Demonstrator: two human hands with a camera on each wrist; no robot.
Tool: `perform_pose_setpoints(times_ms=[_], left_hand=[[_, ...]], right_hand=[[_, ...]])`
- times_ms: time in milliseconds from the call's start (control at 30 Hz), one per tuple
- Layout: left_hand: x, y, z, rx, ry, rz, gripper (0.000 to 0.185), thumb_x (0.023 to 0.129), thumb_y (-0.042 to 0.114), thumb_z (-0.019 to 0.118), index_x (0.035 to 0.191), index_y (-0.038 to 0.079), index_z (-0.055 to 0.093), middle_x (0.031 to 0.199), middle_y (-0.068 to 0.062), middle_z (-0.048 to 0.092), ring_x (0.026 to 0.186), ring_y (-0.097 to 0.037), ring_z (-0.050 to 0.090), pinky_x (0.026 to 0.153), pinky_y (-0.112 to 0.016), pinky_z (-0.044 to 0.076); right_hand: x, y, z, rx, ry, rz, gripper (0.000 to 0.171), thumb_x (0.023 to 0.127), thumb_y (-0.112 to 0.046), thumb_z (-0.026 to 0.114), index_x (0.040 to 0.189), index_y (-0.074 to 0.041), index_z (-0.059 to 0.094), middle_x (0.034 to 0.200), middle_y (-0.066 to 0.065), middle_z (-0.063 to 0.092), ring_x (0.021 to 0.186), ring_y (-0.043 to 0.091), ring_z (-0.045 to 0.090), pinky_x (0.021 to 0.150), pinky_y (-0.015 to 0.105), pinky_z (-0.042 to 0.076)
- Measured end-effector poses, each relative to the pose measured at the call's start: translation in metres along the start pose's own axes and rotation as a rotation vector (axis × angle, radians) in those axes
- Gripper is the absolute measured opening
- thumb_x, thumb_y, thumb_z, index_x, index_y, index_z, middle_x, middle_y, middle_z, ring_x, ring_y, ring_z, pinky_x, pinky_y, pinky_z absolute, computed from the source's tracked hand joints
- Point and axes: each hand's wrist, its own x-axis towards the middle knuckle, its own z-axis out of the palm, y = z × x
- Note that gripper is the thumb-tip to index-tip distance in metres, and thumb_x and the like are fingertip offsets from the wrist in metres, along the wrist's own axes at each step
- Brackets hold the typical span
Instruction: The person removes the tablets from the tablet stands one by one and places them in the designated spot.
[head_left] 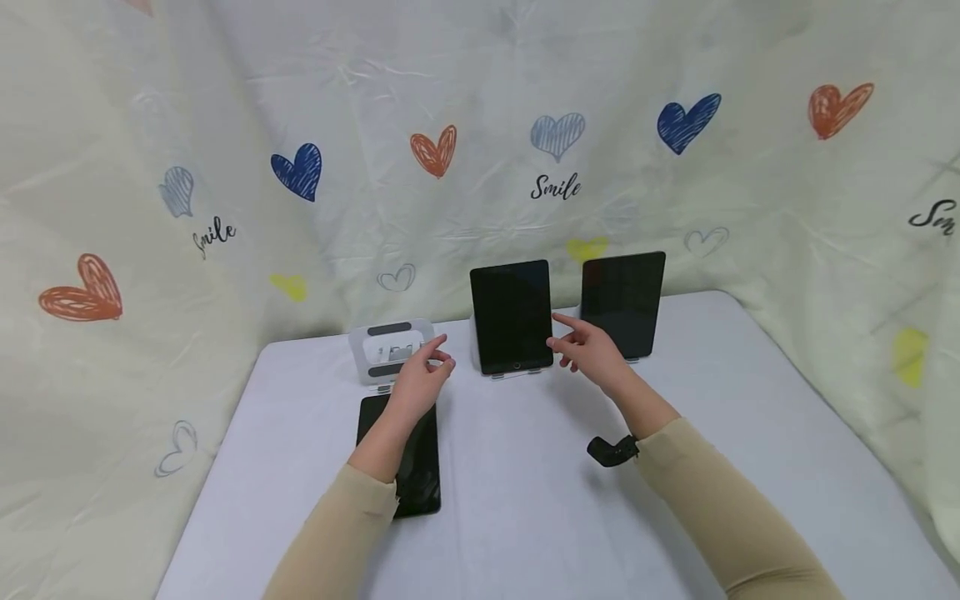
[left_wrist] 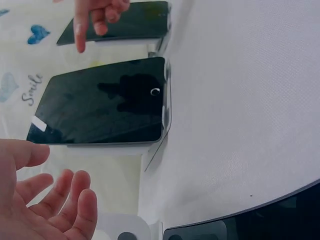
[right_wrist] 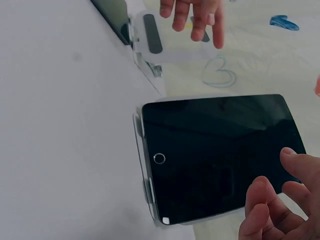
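Observation:
A black tablet (head_left: 512, 317) with a round home button leans upright on a stand at the middle of the table's back edge. My right hand (head_left: 590, 348) is at its right edge, fingers loosely bent and holding nothing; it overlaps the screen in the right wrist view. To the tablet's left, my left hand (head_left: 420, 382) hovers with relaxed, spread fingers and nothing in them. Behind that hand stands a pale tablet stand (head_left: 360, 354) with dark pads. Another black tablet (head_left: 422, 471) lies flat under the left forearm, which hides part of it.
A third black tablet (head_left: 621, 296) leans upright on its stand at the back right, partly behind the right hand. A white cloth covers the table (head_left: 525, 500). Right behind the table hangs a pale curtain (head_left: 480, 75) printed with hearts. A black strap device (head_left: 611, 452) sits at the right wrist.

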Motion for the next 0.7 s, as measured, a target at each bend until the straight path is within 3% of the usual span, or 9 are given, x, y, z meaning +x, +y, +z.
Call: perform_pose_setpoints(times_ms=[200,433,567,700], left_hand=[[0.006,-0.001,0.006,-0.018,0.026,-0.001,0.051,0.099,0.030,0.061,0.148,0.025,0.047,0.115,0.001,0.063,0.089,-0.018,0.060,0.071,-0.032,0.051],[0.014,0.000,0.018,-0.053,0.047,0.033,0.054,0.099,0.027,0.060,0.151,0.022,0.044,0.120,-0.002,0.062,0.091,-0.019,0.060,0.072,-0.034,0.052],[0.019,0.002,0.023,-0.052,0.062,0.043,0.054,0.099,0.024,0.060,0.151,0.021,0.044,0.119,-0.003,0.062,0.092,-0.019,0.060,0.074,-0.035,0.053],[0.026,0.004,0.026,-0.043,0.068,0.054,0.054,0.099,0.023,0.060,0.150,0.022,0.045,0.119,-0.002,0.062,0.092,-0.018,0.060,0.074,-0.034,0.053]], right_hand=[[0.006,0.004,-0.005,0.007,0.020,0.006,0.064,0.097,-0.035,0.065,0.153,-0.020,0.040,0.105,0.015,0.066,0.080,0.029,0.063,0.070,0.035,0.052],[0.014,0.010,-0.003,0.010,0.033,0.021,0.065,0.097,-0.033,0.065,0.155,-0.023,0.037,0.117,0.019,0.061,0.098,0.039,0.058,0.073,0.032,0.051],[0.017,0.011,0.003,-0.037,0.048,0.008,0.066,0.098,-0.032,0.064,0.156,-0.023,0.034,0.122,0.015,0.058,0.102,0.035,0.056,0.074,0.031,0.050],[0.019,0.009,0.008,-0.096,0.082,-0.021,0.066,0.099,-0.030,0.063,0.156,-0.020,0.033,0.130,0.016,0.054,0.108,0.032,0.055,0.081,0.039,0.051]])
